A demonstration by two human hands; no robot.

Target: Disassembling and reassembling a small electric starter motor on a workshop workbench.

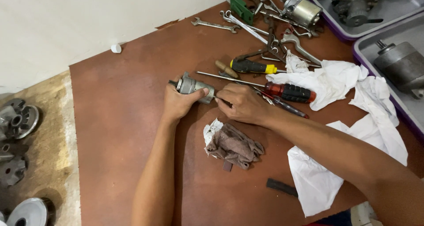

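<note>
Head view looks down on a small grey starter motor (193, 86) lying on its side on a reddish-brown board (119, 120), gripped in the left hand (179, 103), whose fingers curl around the body with the thumb pressed along its top; a short shaft sticks out past the hand's far side. The right hand (242, 104) meets the motor's other end, fingers pinched shut around something thin and dark at that end; what it is cannot be made out. Just below both hands lies a crumpled brown rag (236, 146) on a scrap of white paper. Touching the right hand's far side is a long screwdriver with a red and black handle (289, 92), its shaft running above the motor, and a slimmer red-handled tool lies beside the wrist. Beyond that sits a yellow and black screwdriver (251, 67) and a wooden-handled tool (226, 69). Farther from the hands is a heap of spanners (240, 25), pliers, a green block (241, 7) and a shiny metal cylinder (304, 11). To the right of the right forearm spreads crumpled white cloth (353, 120), with a dark flat strip (282, 187) near its lower edge. Grey trays (366, 51) with purple rims hold more motor parts at the far right. Well to the left of the left arm, metal engine parts (17, 120) rest on a bare floor.
</note>
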